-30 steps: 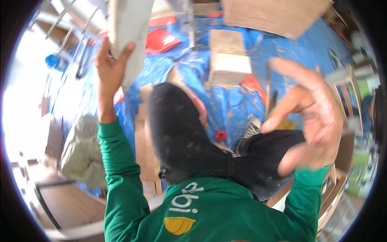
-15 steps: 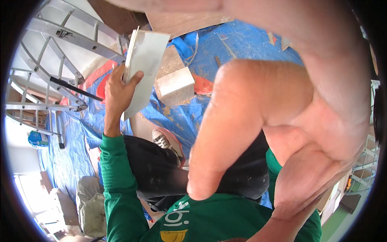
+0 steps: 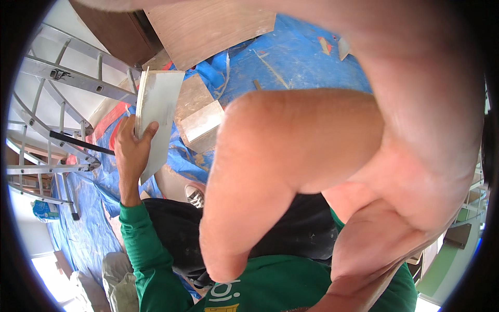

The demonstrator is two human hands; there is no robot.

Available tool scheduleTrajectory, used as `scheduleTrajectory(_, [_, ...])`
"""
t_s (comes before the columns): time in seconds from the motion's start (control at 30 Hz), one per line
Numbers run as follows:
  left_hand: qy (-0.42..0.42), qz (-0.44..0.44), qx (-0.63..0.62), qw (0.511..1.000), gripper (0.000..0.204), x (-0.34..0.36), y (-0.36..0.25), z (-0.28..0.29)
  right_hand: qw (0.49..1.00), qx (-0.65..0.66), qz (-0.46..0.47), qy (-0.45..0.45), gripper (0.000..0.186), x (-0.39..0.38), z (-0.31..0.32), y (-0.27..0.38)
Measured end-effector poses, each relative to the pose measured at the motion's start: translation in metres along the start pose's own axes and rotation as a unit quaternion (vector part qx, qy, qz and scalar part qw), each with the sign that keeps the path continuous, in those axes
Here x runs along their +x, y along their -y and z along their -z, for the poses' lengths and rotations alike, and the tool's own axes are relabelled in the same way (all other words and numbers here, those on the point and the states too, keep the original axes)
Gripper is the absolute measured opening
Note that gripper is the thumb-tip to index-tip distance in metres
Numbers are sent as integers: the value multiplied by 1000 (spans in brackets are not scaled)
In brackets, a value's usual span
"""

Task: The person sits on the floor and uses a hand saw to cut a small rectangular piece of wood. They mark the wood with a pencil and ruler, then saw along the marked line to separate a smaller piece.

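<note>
My left hand [image 3: 133,151] grips a flat, grey-white rectangular plate [image 3: 158,112] with a pale, rough-looking edge. The thumb lies across its face and the other fingers are behind it, out of sight. Very close to the camera, my right hand [image 3: 306,145] fills much of the upper and right part of the view. One bent finger points downward, and another part of the hand runs along the top edge, apart from it. Nothing shows between the fingers, though some fingertips lie outside the picture.
Aluminium ladders [image 3: 78,80] stand at the left. Blue sheeting [image 3: 301,57] covers the floor, with a box-like block [image 3: 202,125] and wooden panels [image 3: 208,31] on it. Grey-covered bundles [image 3: 117,275] sit at lower left. My shoe [image 3: 194,196] rests near the block.
The view has shifted, so the plate, my left hand and the surroundings sit further left and lower. My right hand's bent finger also appears further left. The left hand's grip is the same.
</note>
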State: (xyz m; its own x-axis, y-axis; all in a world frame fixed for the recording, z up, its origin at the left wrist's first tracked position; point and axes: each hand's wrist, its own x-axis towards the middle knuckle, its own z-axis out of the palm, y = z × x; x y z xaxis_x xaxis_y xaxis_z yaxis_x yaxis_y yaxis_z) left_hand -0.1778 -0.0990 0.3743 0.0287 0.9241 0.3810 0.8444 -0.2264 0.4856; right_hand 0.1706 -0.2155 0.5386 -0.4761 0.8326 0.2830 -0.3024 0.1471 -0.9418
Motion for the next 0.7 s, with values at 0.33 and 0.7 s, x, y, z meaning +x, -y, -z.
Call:
scheduleTrajectory(0.33, [16,15,-30,999,39,-19,15,15,999,6,21,-26,92,7,-28,-7])
scheduleTrajectory(0.7, [107,112,-130,979,68,10,74,-33,785,-523,14,-331,85,21,172,-163])
